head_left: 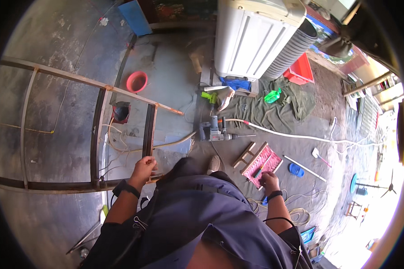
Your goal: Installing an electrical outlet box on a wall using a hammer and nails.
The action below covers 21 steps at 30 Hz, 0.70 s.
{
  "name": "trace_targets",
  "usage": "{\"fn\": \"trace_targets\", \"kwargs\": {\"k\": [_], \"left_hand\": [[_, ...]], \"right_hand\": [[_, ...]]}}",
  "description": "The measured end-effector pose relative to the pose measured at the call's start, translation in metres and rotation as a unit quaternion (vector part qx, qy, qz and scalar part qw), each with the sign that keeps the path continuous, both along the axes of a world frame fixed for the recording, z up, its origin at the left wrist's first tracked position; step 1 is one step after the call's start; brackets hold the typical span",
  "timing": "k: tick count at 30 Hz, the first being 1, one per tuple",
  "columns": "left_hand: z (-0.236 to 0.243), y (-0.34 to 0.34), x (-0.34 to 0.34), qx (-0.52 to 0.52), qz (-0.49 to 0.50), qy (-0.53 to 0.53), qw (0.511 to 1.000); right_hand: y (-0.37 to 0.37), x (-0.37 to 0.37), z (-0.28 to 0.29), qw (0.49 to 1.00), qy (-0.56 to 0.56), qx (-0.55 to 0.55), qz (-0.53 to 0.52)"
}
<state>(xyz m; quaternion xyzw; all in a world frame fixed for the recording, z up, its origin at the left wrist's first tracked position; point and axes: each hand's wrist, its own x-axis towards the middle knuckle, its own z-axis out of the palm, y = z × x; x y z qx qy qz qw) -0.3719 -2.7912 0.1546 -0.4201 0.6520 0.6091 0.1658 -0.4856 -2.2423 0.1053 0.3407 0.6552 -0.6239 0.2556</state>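
My left hand [143, 170], its fingers curled in, is over the near corner of a rusty metal frame [67, 80]. What it grips, if anything, is hidden. To the right, my right hand [269, 180] has its fingers bent together beside a thin tool with a green and dark handle, like a screwdriver [259, 171]. I cannot make out whether the fingers hold that tool or it lies on the low stool with a pink patterned top [251, 169] below. A grey rotary hammer drill [216, 132] with a long bit lies ahead of me on the floor.
A white appliance casing [251, 42] stands ahead, near a red bin [300, 71] and a dark green cloth [296, 103]. A white hose [296, 135] crosses the floor to the right. Coiled cable [299, 217] and a blue slipper [296, 169] lie at right. A red bucket [137, 82] stands beyond the frame.
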Motion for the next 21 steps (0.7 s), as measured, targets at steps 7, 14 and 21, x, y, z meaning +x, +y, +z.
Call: {"fn": "trace_targets", "kwargs": {"k": [7, 14, 21], "left_hand": [[0.018, -0.013, -0.033, -0.019, 0.108, -0.013, 0.994], [-0.001, -0.077, -0.103, 0.000, 0.144, 0.006, 0.990], [-0.008, -0.151, -0.213, 0.013, 0.122, 0.045, 0.991]], "right_hand": [[-0.029, -0.115, 0.002, 0.995, 0.002, -0.009, 0.102], [-0.099, -0.181, -0.002, 0.991, -0.027, -0.017, 0.127], [-0.197, -0.267, -0.001, 0.991, -0.047, 0.005, 0.126]]}}
